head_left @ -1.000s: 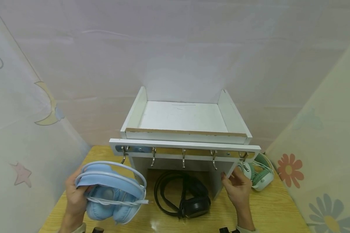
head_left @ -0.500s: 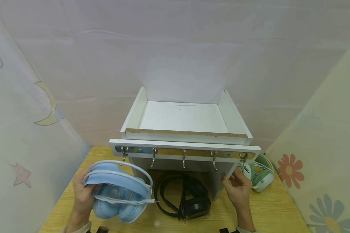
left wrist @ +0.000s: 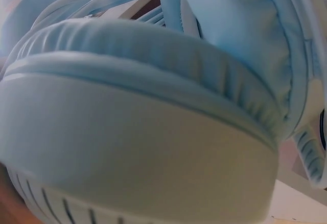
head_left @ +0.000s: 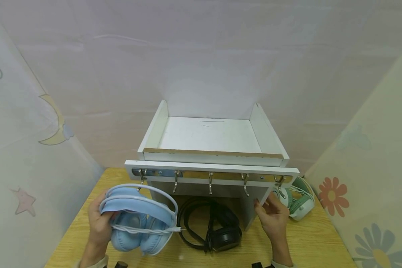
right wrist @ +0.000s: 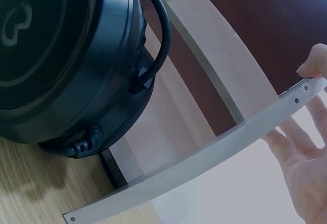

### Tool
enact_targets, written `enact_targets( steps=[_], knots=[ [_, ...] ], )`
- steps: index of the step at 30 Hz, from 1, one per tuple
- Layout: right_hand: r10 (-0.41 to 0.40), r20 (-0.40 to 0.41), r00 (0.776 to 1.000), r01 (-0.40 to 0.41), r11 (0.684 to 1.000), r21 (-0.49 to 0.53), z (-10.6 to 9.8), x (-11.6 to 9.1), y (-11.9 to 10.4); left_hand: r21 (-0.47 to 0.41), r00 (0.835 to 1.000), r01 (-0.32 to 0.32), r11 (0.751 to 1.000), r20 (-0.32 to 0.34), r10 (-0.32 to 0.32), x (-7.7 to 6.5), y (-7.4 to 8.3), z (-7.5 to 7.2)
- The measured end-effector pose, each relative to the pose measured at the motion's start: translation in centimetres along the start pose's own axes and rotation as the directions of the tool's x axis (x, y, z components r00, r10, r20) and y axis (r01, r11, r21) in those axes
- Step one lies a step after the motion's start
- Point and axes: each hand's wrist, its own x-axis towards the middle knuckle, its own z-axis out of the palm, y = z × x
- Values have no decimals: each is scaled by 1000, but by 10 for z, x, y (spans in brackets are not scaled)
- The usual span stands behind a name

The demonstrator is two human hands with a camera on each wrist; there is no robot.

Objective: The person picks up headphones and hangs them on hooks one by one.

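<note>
**Blue headphones (head_left: 140, 207) in the left hand (head_left: 98, 223), a panel edge (right wrist: 194, 160) in the right hand (head_left: 274, 219)**

Above the left part of the tabletop (head_left: 70, 242), the left hand grips the left end of the blue headphones' headband; the ear cups hang below, a twisted cable (head_left: 144, 231) across them. The upper band overlaps the leftmost hook (head_left: 141, 177); contact cannot be told. Mid-tabletop stands a white shelf unit (head_left: 211, 136), a rail (head_left: 211, 166) bearing five hooks along its front. Beneath, at its opening, black headphones (head_left: 225, 238) lie on the tabletop. The right hand pinches the panel edge, at the unit's right side, between thumb and fingers. Behind it, near the tabletop's right edge, lie green-and-white headphones (head_left: 303, 208).
</note>
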Motion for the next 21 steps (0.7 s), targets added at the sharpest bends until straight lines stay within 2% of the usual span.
enact_targets(
  steps=[21],
  knots=[
    [12,7,1000,-12,1000,-1,0,0,0,18,1000,5,1000,-13,-4,-5,-6,-1]
  ],
)
